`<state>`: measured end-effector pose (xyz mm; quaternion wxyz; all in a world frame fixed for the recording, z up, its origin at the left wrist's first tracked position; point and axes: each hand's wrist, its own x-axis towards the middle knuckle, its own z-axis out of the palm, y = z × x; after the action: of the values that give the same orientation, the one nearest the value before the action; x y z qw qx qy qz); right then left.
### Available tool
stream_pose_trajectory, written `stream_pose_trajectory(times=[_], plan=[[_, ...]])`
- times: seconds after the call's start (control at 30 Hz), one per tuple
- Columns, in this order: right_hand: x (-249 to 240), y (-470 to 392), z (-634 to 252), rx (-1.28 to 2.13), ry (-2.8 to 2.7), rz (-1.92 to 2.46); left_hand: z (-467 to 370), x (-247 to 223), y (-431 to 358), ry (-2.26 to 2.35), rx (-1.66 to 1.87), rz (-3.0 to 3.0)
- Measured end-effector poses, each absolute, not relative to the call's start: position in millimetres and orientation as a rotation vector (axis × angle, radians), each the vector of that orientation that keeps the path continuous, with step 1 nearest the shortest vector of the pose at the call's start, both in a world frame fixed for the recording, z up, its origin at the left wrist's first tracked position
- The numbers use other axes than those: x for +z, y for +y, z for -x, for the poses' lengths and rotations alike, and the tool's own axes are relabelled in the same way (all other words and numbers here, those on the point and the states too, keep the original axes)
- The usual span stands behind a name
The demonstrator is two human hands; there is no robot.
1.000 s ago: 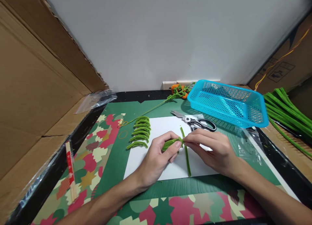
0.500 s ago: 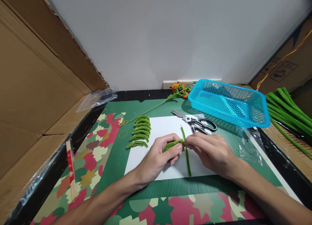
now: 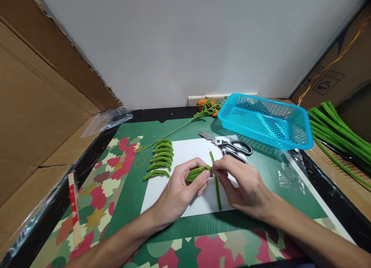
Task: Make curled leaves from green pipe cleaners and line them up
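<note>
A folded green pipe-cleaner leaf (image 3: 194, 174) is pinched between the thumb and fingers of my left hand (image 3: 178, 188). My right hand (image 3: 247, 181) has its thumb and fingertips closed on the tip of the same leaf, close beside the left thumb. Beneath the fingers a straight green pipe cleaner (image 3: 218, 196) runs up and down over the white paper (image 3: 185, 148); whether it touches the leaf cannot be seen. Several bent green pipe-cleaner pieces (image 3: 160, 159) lie in a column along the paper's left edge. Black-and-grey scissors (image 3: 223, 144) rest at the paper's upper right.
A blue plastic basket (image 3: 265, 134) stands at the back right, with a bundle of long green pipe cleaners (image 3: 342, 128) beyond it. Behind lies an orange-and-green pipe-cleaner flower (image 3: 207, 105). Rubber bands (image 3: 139, 162) and wrapped chopsticks (image 3: 74, 206) are on the left. Cardboard (image 3: 43, 78) walls the left side.
The whole view has shifted slightly, so things appear a little further left. My right fingers have changed their pinch at the leaf's tip, and the right hand's thumb now shows more.
</note>
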<state>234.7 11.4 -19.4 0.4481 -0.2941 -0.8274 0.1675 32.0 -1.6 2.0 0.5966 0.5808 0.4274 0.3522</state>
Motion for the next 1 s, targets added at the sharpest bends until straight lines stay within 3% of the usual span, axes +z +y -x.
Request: stream_pose_trajectory(times=[0.27,0.6,1.0], plan=[[-8.9,16.9,-236.0,0.558,-2.038,0.724,-28.8,-7.5,2.5,0.952,0.815,-1.257],[-16.5,18.1,-234.9,0.41,-2.097,0.684,-31.3,0.2,1.1,1.025,0.739,-1.453],[-17.0,14.5,-233.8,0.368,-2.017,0.732,-33.0,-7.6,-0.2,0.789,0.705,-1.083]])
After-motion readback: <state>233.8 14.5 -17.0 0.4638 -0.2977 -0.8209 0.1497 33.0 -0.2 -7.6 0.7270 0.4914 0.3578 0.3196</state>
